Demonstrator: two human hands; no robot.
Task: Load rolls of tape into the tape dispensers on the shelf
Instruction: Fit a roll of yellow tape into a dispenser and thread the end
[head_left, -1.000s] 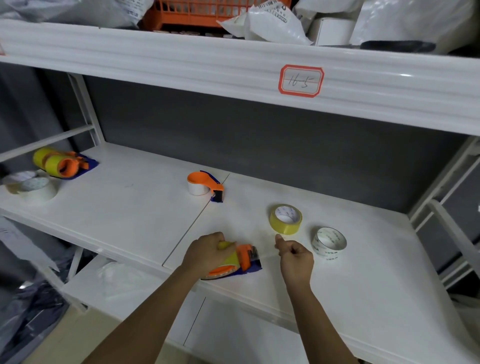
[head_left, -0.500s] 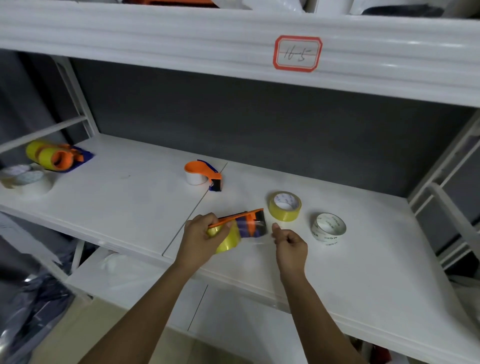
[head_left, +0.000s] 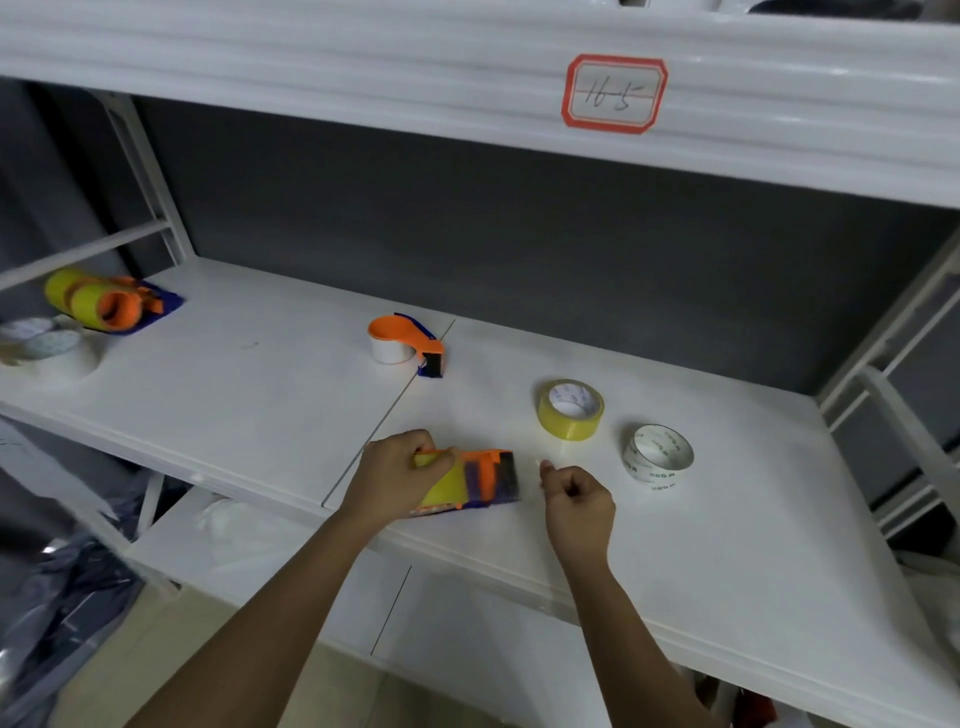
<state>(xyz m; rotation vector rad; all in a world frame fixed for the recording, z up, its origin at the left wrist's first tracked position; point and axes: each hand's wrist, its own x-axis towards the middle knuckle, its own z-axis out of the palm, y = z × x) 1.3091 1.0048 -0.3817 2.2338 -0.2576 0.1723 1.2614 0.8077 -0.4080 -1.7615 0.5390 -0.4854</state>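
Two hands work: left hand (head_left: 397, 480) grips the loaded dispenser (head_left: 475, 480); right hand (head_left: 576, 501), at its 3 o'clock, pinches clear tape, barely visible.

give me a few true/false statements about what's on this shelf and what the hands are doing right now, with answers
1. The left hand grips an orange and blue tape dispenser loaded with a yellow roll. True.
2. The loose yellow tape roll is stacked on the loose white tape roll. False: they lie side by side on the white shelf board, apart.
3. The orange dispenser holding a white roll lies further back on the shelf, untouched. True.
4. The right hand grips the white roll. False: it is beside the held dispenser, fingers curled, not on either roll.
5. The red-bordered label sits on the lower shelf. False: it is on the upper shelf edge.
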